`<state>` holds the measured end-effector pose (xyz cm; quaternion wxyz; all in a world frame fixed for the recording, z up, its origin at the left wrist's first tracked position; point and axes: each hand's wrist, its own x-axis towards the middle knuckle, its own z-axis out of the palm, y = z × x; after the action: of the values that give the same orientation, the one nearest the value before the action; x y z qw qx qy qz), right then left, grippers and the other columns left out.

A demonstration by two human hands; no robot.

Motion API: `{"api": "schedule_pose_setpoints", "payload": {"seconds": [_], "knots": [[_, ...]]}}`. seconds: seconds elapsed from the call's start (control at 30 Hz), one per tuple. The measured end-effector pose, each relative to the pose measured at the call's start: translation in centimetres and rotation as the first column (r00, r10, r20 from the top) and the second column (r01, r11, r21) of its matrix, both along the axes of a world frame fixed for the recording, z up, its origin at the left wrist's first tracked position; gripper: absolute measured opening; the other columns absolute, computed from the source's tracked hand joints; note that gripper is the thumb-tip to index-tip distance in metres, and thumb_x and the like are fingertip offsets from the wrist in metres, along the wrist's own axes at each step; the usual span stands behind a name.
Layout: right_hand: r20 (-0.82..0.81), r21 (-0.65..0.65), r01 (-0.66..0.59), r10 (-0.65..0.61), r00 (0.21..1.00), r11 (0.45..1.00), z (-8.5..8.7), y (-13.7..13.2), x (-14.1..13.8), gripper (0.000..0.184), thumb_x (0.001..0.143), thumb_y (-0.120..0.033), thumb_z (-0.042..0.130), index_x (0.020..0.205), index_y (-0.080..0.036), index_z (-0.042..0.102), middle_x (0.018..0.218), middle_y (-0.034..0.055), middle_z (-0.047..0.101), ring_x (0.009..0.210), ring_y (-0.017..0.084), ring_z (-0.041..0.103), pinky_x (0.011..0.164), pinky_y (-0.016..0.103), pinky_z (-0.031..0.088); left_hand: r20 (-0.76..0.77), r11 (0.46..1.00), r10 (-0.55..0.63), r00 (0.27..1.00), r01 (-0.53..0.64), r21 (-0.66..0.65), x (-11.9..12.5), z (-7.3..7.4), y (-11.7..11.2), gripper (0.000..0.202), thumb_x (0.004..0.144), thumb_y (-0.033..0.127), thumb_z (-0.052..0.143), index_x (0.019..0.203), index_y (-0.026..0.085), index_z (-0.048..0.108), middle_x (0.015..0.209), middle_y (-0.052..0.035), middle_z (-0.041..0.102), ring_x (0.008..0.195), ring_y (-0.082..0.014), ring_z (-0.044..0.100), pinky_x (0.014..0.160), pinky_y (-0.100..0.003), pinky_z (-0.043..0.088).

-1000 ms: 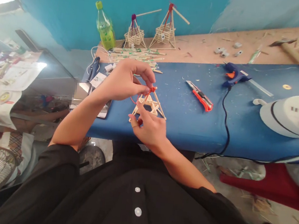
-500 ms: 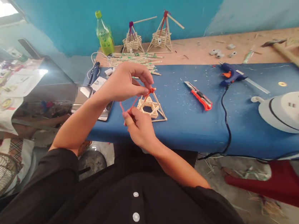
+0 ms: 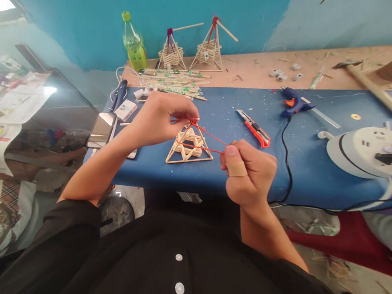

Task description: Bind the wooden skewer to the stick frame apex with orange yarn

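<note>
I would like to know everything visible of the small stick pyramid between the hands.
The pyramid is built of thin, pale sticks, apparently wood or bamboo. It appears upright, its triangular base on the blue tabletop near the front edge. Inside, stacked sticks form a star-shaped ring with an open middle. Orange-red cord is wound at the tip, which the left hand pinches; the right hand holds the cord out to the side.

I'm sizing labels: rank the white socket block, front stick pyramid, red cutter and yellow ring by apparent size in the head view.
1. White socket block
2. Front stick pyramid
3. Red cutter
4. Yellow ring
</note>
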<state>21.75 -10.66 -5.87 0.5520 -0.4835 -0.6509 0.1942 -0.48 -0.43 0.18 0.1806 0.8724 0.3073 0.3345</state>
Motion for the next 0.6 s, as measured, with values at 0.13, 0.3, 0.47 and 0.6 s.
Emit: {"api": "schedule_pose_setpoints", "payload": {"seconds": [0.13,0.3,0.47,0.6], "knots": [[0.006,0.002,-0.046,0.046,0.999,0.999,-0.4,0.3,0.2,0.05,0.11,-0.042,0.053,0.064,-0.021,0.051,0.054,-0.0009,0.052,0.048,0.012,0.044,0.052,0.031,0.031,-0.069,0.976,-0.021,0.997,0.035,0.215,0.0,-0.4,-0.2,0.02,0.097,0.013,0.066,0.101,0.023,0.084,0.097,-0.0051,0.085,0.089,-0.0177,0.079,0.08,-0.031,0.063],[0.029,-0.009,-0.079,0.079,0.996,0.997,-0.8,0.5,0.8,0.047,0.109,-0.035,0.055,0.065,-0.021,0.054,0.054,-0.0013,0.054,0.047,0.011,0.044,0.052,0.03,0.031,-0.078,0.939,-0.05,0.996,0.073,0.336,-0.3,-1.1,0.2,0.022,0.099,0.009,0.066,0.099,0.022,0.083,0.097,-0.0046,0.084,0.088,-0.0144,0.079,0.076,-0.026,0.06],[0.024,-0.038,-0.006,0.007,1.0,0.999,-0.4,3.3,3.0,0.043,0.107,-0.038,0.059,0.067,-0.022,0.058,0.056,-0.0015,0.056,0.048,0.012,0.047,0.053,0.031,0.036,-0.06,0.94,-0.057,0.997,0.074,0.333,-0.4,-1.3,0.1,0.022,0.099,0.009,0.064,0.098,0.022,0.081,0.097,-0.0045,0.084,0.087,-0.0152,0.079,0.076,-0.028,0.061],[0.089,-0.012,-0.013,0.014,0.996,1.0,0.6,8.3,4.3,0.031,0.102,-0.034,0.067,0.073,-0.024,0.065,0.058,-0.0014,0.06,0.051,0.014,0.054,0.058,0.033,0.041,-0.055,0.952,-0.058,0.997,0.071,0.296,-0.4,-1.0,-0.1,0.023,0.098,0.008,0.061,0.095,0.022,0.078,0.096,-0.0039,0.083,0.089,-0.016,0.079,0.079,-0.03,0.062]]}}
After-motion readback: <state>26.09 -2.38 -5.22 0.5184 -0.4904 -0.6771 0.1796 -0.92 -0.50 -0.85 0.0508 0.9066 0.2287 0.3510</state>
